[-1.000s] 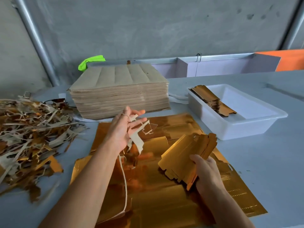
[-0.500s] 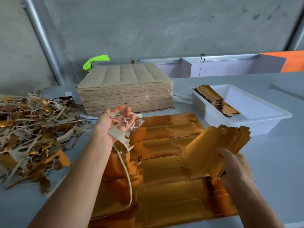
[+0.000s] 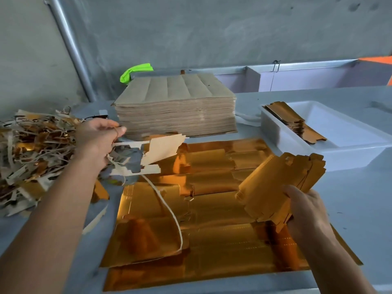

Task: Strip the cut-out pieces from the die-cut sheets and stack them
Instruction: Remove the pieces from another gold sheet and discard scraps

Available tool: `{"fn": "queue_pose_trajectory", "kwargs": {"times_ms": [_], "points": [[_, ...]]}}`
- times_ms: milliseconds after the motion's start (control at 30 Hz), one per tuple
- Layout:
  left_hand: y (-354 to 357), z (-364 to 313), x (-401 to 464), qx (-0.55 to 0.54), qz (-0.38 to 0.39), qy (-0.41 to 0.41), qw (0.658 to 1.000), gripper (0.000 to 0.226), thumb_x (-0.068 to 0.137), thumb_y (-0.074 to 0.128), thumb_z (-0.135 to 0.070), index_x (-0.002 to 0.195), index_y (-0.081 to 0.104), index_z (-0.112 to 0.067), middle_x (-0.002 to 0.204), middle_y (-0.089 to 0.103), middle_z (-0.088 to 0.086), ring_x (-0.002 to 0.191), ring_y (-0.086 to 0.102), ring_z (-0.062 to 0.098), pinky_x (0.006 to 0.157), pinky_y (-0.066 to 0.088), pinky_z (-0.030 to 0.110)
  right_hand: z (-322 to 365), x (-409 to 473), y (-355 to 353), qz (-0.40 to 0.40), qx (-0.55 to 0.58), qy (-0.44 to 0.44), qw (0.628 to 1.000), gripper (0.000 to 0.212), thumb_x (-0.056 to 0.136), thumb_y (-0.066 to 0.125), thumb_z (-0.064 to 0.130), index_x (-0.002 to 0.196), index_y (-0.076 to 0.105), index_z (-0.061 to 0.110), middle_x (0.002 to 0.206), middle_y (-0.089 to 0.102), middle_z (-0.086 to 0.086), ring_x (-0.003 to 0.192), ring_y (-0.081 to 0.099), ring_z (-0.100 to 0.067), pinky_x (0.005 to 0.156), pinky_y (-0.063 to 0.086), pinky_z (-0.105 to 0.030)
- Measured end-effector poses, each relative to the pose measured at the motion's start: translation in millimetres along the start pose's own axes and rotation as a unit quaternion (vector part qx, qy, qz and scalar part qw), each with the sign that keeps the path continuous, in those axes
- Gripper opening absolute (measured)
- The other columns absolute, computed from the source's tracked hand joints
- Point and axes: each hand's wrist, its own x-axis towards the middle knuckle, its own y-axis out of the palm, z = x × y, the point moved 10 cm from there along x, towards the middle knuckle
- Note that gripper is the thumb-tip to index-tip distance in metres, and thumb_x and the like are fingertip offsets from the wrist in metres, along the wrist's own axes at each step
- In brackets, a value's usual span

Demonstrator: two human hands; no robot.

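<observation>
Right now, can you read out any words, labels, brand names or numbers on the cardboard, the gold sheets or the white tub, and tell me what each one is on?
None can be read.
Tall stack of brown cardboard sheets: plain, no print.
Shiny gold die-cut sheets on the table: only cut and crease lines.
White plastic tub: no label on the sides in view.
Gold cut-out pieces in the right hand: unprinted.

Two bare hands, one tall stack of brown die-cut sheets [image 3: 176,109], one white plastic tray [image 3: 331,134], one heap of paper scrap strips [image 3: 36,149], one bright green cloth [image 3: 135,72].
</observation>
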Motion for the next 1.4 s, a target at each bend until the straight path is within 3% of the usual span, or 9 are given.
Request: {"fn": "queue_pose_trajectory", "kwargs": {"times_ms": [100, 267, 500, 633, 733, 867, 1000, 1200, 1400], "points": [[-7, -8, -7, 0.19, 0.01, 0.061, 0.98, 0.047, 0.068, 0.077, -0.05, 0.103, 0.063, -0.023, 0.088, 0.059, -0.009, 0.077, 0.054, 0.004, 0.056, 0.037, 0.021, -2, -2, 0, 0.005, 0.019, 0.007, 1.0, 0.039, 0.097, 0.05, 0.027, 0.134, 0.042, 0.019, 0.128, 0.051, -0.005, 0.116, 0.051, -0.033, 0.097, 0.043, -0.056], [26, 17, -35, 0.524, 0.25, 0.051, 0.813, 0.064, 0.064, 0.072, -0.065, 0.107, 0.067, -0.018, 0.101, 0.069, 0.0, 0.087, 0.061, 0.015, 0.065, 0.039, 0.025, -4, -5, 1, 0.005, 0.036, 0.022, 0.999, 0.041, 0.098, 0.049, 0.023, 0.137, 0.039, 0.019, 0.132, 0.05, -0.006, 0.118, 0.05, -0.036, 0.097, 0.042, -0.058], [8, -24, -42, -0.001, 0.076, 0.078, 0.994, 0.016, 0.094, 0.055, -0.025, 0.086, 0.068, -0.025, 0.07, 0.056, -0.008, 0.056, 0.047, 0.003, 0.049, 0.038, 0.018, 4, -8, -13, -0.029, 0.033, -0.002, 0.999, 0.026, 0.099, 0.047, 0.02, 0.125, 0.046, 0.022, 0.1, 0.054, 0.006, 0.088, 0.055, -0.02, 0.082, 0.048, -0.047], [19, -45, -50, -0.3, 0.143, 0.071, 0.941, 0.02, 0.096, 0.053, -0.021, 0.082, 0.067, -0.018, 0.07, 0.057, -0.006, 0.05, 0.041, 0.002, 0.044, 0.034, 0.015, 11, -9, -25, -0.042, 0.019, -0.034, 0.998, 0.008, 0.098, 0.047, 0.019, 0.093, 0.052, 0.022, 0.088, 0.057, 0.01, 0.082, 0.056, -0.018, 0.082, 0.047, -0.043], [27, -51, -51, -0.376, 0.169, 0.062, 0.909, 0.026, 0.094, 0.054, -0.022, 0.073, 0.069, -0.021, 0.079, 0.068, -0.006, 0.05, 0.046, 0.001, 0.046, 0.038, 0.014, 10, -10, -27, -0.043, 0.027, -0.035, 0.998, 0.02, 0.098, 0.047, 0.02, 0.117, 0.053, 0.02, 0.095, 0.058, 0.009, 0.096, 0.056, -0.024, 0.092, 0.045, -0.05], [42, -50, -56, -0.343, 0.198, 0.064, 0.916, 0.03, 0.095, 0.051, -0.02, 0.071, 0.069, -0.023, 0.092, 0.072, -0.006, 0.06, 0.059, 0.005, 0.048, 0.046, 0.017, 6, -7, -27, -0.044, 0.032, -0.023, 0.998, 0.04, 0.097, 0.05, 0.025, 0.136, 0.043, 0.017, 0.114, 0.053, 0.002, 0.105, 0.053, -0.027, 0.099, 0.042, -0.053], [64, -42, -73, 0.001, 0.14, 0.154, 0.978, 0.017, 0.096, 0.051, -0.028, 0.083, 0.062, -0.025, 0.082, 0.064, -0.001, 0.065, 0.062, 0.001, 0.046, 0.048, 0.019, 1, -5, -28, -0.047, 0.048, -0.013, 0.998, 0.04, 0.097, 0.049, 0.024, 0.136, 0.042, 0.016, 0.115, 0.053, 0.0, 0.101, 0.052, -0.026, 0.094, 0.043, -0.05], [127, -12, -94, 0.378, 0.175, 0.222, 0.882, 0.034, 0.08, 0.068, -0.048, 0.077, 0.046, -0.022, 0.071, 0.054, -0.009, 0.061, 0.054, 0.01, 0.051, 0.036, 0.023, -1, -2, -31, -0.053, 0.067, -0.016, 0.996, 0.021, 0.097, 0.05, 0.022, 0.117, 0.044, 0.027, 0.089, 0.054, 0.009, 0.077, 0.053, -0.016, 0.08, 0.045, -0.044], [146, 10, -96, 0.272, 0.232, 0.186, 0.915, 0.027, 0.097, 0.049, -0.036, 0.081, 0.065, -0.02, 0.071, 0.058, -0.003, 0.061, 0.05, 0.009, 0.051, 0.03, 0.022, 2, -1, -42, -0.065, 0.065, -0.013, 0.996, 0.028, 0.096, 0.052, 0.019, 0.124, 0.05, 0.019, 0.095, 0.059, 0.005, 0.084, 0.058, -0.017, 0.072, 0.048, -0.039]]}}
